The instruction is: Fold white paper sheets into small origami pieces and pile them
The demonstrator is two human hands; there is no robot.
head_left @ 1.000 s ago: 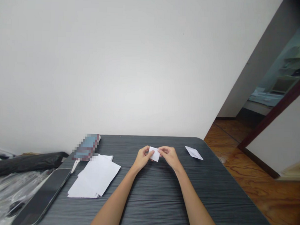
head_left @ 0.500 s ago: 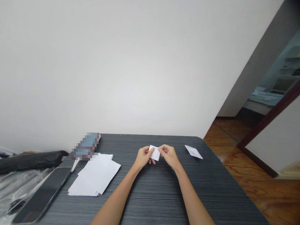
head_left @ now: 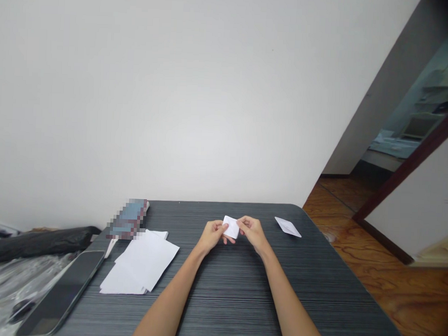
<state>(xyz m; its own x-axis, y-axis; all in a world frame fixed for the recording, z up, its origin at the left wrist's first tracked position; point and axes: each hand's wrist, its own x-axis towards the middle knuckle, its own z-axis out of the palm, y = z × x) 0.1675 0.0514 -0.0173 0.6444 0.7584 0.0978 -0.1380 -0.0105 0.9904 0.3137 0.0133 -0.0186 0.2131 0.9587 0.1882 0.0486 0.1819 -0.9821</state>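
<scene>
A small folded piece of white paper [head_left: 231,227] is held between my two hands above the dark table [head_left: 233,297]. My left hand [head_left: 212,235] grips its left side, thumb on top and some fingers showing underneath. My right hand [head_left: 251,231] pinches the upper right corner between thumb and fingertips. To the right lies another folded white paper [head_left: 288,227], flat-sided and pointed at its ends, touched by neither hand.
Loose white sheets [head_left: 141,263] lie stacked at the left. Behind them is a blurred-out blue and red item [head_left: 128,218]. A phone [head_left: 64,292] rests on the left edge, beside plastic wrapping [head_left: 14,282] and a black roll [head_left: 38,243]. A white wall [head_left: 212,98] backs the table.
My left thumb has slid slightly down and left on the paper, showing more of its face. The right hand keeps its pinch. The whole view has shifted slightly.
</scene>
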